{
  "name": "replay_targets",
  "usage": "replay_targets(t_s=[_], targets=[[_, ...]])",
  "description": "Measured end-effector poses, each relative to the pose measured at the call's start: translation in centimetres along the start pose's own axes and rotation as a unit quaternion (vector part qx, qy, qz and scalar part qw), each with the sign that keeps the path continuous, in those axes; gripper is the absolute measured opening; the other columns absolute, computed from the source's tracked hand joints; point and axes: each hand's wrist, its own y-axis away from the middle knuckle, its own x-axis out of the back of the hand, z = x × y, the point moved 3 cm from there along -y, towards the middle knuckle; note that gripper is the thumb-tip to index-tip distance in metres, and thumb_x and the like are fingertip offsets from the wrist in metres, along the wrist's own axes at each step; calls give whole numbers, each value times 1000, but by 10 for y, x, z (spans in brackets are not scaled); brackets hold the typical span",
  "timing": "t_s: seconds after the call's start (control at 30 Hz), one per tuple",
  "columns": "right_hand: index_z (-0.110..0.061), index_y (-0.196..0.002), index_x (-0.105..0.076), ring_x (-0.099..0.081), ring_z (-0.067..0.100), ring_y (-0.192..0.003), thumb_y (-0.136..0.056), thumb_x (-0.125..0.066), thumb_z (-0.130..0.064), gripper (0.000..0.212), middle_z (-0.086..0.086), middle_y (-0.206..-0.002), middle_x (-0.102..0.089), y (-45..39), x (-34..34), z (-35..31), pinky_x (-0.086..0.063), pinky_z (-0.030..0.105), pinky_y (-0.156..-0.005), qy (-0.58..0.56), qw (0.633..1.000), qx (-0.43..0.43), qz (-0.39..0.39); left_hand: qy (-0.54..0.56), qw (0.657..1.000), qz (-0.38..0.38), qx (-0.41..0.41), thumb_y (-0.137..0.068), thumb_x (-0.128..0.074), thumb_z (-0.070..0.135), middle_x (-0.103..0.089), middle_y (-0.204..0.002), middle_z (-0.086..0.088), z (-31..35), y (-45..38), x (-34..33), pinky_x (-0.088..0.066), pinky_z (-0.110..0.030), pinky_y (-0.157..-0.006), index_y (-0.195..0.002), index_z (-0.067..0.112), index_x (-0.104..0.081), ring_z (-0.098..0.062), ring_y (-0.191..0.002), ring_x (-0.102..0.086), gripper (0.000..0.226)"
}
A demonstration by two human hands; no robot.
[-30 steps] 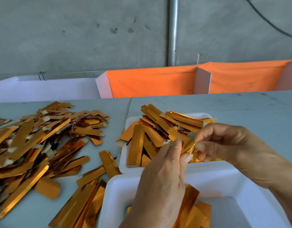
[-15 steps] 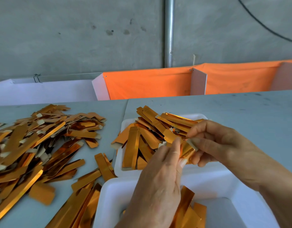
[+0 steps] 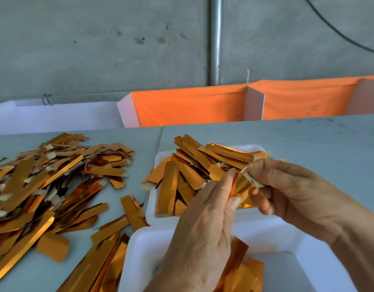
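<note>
My left hand [image 3: 203, 224] grips the gold strip [image 3: 242, 185] just above the far white tray [image 3: 150, 207], fingers clenched round it for steadiness. My right hand [image 3: 291, 192] pinches its pale end tab [image 3: 253, 180], probably to fold it.

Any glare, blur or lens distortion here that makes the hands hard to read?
Head view: soft even light, faint shadows; hot glare on gold strips in the table pile and the far tray; the table's far edge runs tilted; left hand, right hand and the pinched strip are sharp.
</note>
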Motion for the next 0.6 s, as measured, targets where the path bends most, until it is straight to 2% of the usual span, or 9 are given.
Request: replay_targets(t_s=[0.17, 0.27, 0.6], targets=[[-13, -67, -68, -45, 9, -43, -80, -60, -28, 21, 2, -57, -52, -1, -1, 4, -40, 18, -42, -51, 998, -45, -19, -9, 1000, -13, -10, -90, -14, 53, -44, -110, 23, 2, 0, -3, -37, -11, -86, -143, 47, -19, 4, -105, -46, 53], [-13, -67, -67, -45, 8, -42, -84, -56, -26, 24, 2, -55, -51, -1, -2, 5, -39, 18, -41, -72, 995, -59, -23, -2, 1000, -20, -6, -87, -17, 50, -44, -116, 25, 2, -1, -3, -38, -12, -90, -141, 50, -17, 4, -108, -47, 54], [-10, -74, -68, -44, 8, -40, -82, -58, -26, 20, 5, -59, -53, 0, -3, 8, -38, 18, -37, -110, 989, -92, -24, 7, 999, -42, 12, -86, -18, 48, -47, -111, 21, 2, -1, 0, -39, -9, -84, -129, 56, -10, 1, -100, -49, 44]])
